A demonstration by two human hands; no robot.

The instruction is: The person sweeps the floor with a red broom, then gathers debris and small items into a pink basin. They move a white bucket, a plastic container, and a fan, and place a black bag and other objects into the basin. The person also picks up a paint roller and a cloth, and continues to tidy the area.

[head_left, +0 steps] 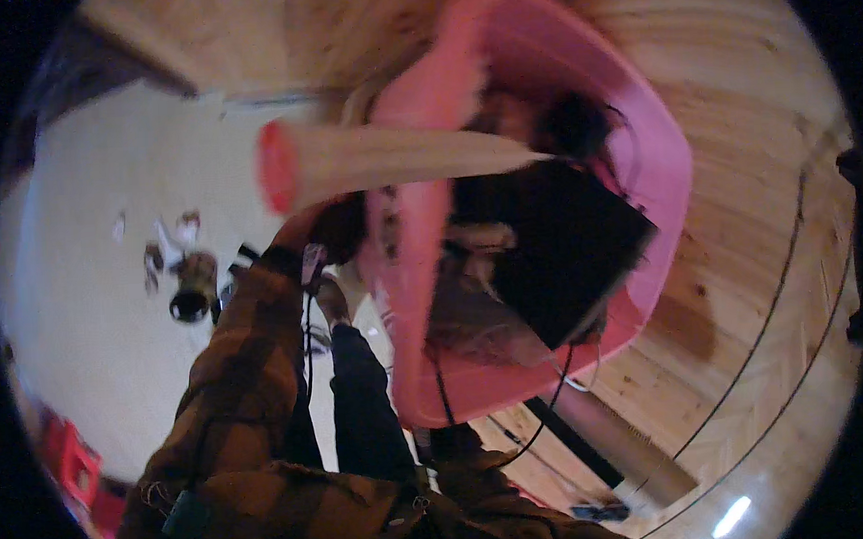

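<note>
1. A deep pink plastic tub [670,166] is lying at 3 o'clock from the left hand [340,230], its long axis running roughly from 12 to 6 o'clock; the left is the nearer visible hand.
2. The left forearm, in a brown checked sleeve [253,337], is reaching toward 1 o'clock; its darkened hand is resting beside the tub's 9 o'clock wall, grip indeterminable.
3. The right hand is not showing; whether the hands are holding the tub together cannot be told.
4. A tapered, red-ended beige rod [380,162] is crossing the rim.
</note>
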